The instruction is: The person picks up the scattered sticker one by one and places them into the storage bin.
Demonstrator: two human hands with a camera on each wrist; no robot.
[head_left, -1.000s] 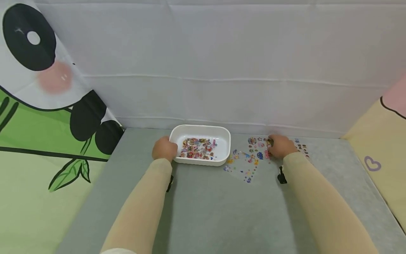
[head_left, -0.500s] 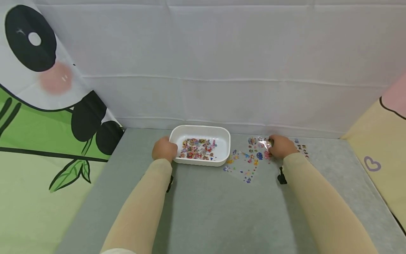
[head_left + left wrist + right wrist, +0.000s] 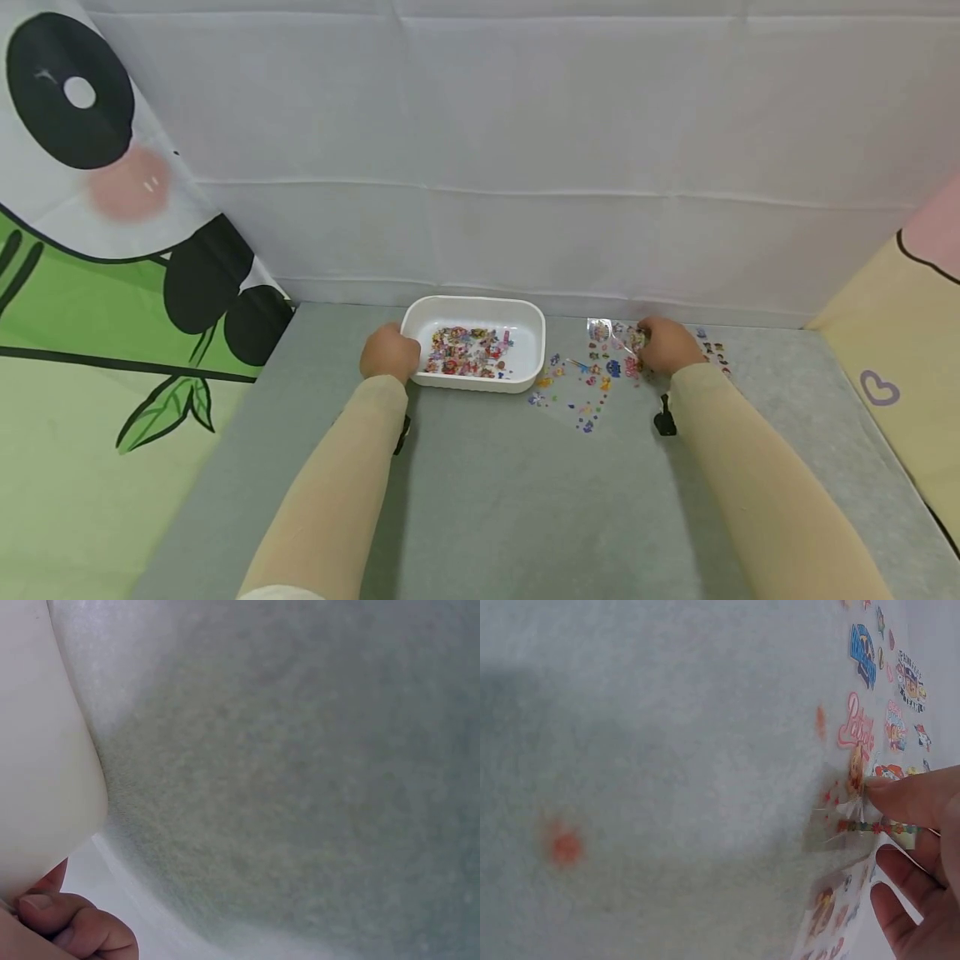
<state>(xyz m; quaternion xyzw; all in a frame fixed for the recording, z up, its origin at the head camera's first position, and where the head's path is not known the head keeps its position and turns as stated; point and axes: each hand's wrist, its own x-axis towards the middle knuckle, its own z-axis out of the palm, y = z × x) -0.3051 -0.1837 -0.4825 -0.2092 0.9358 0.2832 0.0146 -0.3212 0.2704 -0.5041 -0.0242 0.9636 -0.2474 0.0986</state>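
My left hand [image 3: 388,350] grips the left rim of a white plastic tub [image 3: 528,385]. Inside the tub, on its floor, are several small colourful stickers [image 3: 465,354]. In the left wrist view, curled fingers [image 3: 94,934] show at the tub's corner. To the right, my right hand [image 3: 670,344] pinches a clear sticker sheet [image 3: 600,330] printed with cartoon pictures. The right wrist view has the thumb [image 3: 900,796] pressing on this clear film, the other fingers spread below. Its far left corner catches the light in the head view; the palm hides part of it.
More clear sticker sheets [image 3: 588,408] lie between the tub and the right hand, and another [image 3: 712,348] shows just beyond that hand. All rest on a grey cloth-covered table [image 3: 525,500]. A white cloth backdrop [image 3: 480,242] rises right behind the tub.
Light glints have appeared on the clear sticker sheet at my right hand, and its far left corner now shows further out. My left hand and the tub have stayed put.
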